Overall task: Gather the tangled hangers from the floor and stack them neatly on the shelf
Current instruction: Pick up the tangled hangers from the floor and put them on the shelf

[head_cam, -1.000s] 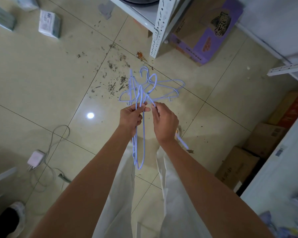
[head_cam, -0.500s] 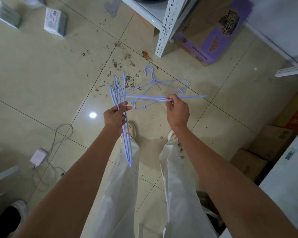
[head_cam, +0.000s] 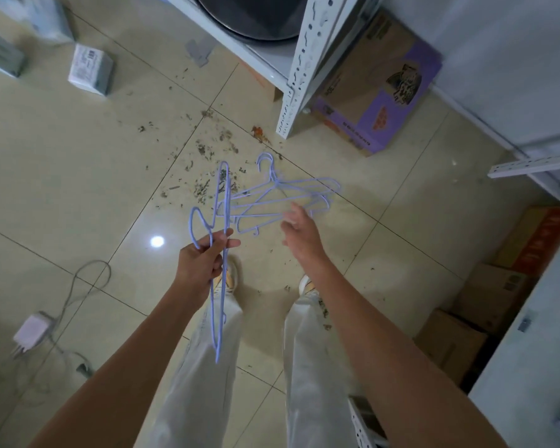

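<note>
We take the shelf post [head_cam: 299,69] as our mark: hangers on the floor [head_cam: 285,195] lie before it, a carton [head_cam: 375,92] just right, small boxes [head_cam: 89,71] far left, a charger [head_cam: 29,331] well before-left.
</note>
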